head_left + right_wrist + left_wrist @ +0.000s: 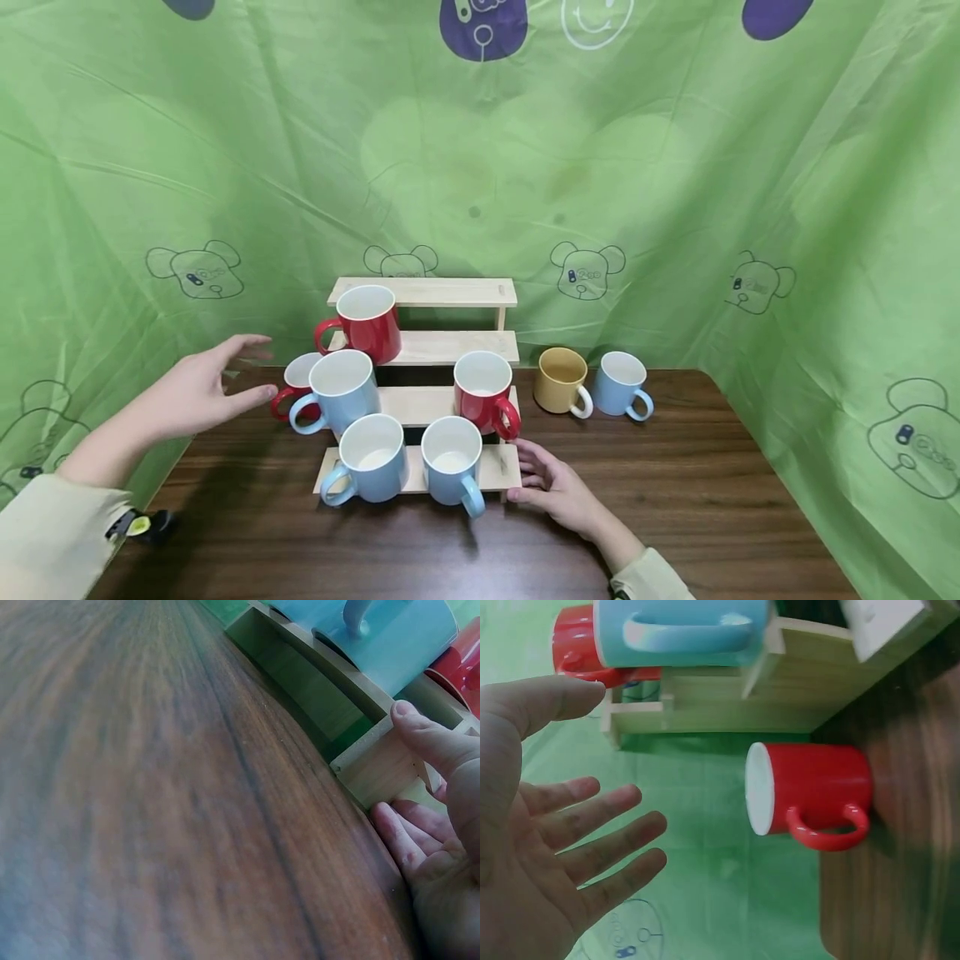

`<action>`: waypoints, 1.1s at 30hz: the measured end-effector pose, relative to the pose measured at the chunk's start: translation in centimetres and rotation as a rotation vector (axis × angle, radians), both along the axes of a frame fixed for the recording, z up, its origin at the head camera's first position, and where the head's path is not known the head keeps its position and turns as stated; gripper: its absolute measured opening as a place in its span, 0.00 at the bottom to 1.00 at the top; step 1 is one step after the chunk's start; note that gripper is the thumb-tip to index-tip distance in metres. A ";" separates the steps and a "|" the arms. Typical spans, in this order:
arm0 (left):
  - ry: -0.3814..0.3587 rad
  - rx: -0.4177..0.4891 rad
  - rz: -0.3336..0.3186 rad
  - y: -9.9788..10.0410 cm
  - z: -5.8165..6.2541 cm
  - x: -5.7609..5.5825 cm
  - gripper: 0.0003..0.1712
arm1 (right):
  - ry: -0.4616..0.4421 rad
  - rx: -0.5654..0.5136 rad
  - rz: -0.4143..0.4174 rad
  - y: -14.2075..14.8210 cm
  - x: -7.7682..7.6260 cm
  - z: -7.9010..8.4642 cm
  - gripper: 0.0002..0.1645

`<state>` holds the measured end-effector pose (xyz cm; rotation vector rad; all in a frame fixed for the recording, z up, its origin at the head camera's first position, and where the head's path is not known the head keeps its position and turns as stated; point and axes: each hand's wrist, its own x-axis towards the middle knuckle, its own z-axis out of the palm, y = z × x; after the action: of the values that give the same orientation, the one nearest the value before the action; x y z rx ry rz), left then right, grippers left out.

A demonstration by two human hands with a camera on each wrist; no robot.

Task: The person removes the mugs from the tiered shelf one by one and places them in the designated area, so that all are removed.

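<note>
A stepped wooden shelf rack [416, 403] bears several mugs. My left hand [197, 385] hovers off its left side, fingers spread and nothing held. Nearest to it are a red mug [819, 787] standing on the table and a light blue mug [343, 385] on the second tier. My right hand [557, 492] holds the right end of the lowest tier, thumb [429, 737] at the front corner and fingers along the side. Two more blue mugs, a left one [372, 463] and a right one [452, 467], share that tier. A red mug [482, 390] stands above them, another [369, 329] higher at left.
To the right of the rack, a yellow mug [558, 385] with a white handle and a light blue mug [617, 385] stand at the back of the dark wooden table [667, 500]. Green patterned cloth [637, 167] hangs behind and on both sides.
</note>
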<state>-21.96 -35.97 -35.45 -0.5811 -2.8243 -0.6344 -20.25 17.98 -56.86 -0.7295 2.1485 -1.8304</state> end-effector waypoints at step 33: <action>-0.017 0.316 0.042 8.3 2.9 -5.0 0.55 | -0.058 0.031 -0.014 0.0 0.0 0.5 0.47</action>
<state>-27.00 -27.66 -32.53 -0.4576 -2.6622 -1.0538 -20.24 18.01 -56.41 -0.6480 2.1456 -1.7978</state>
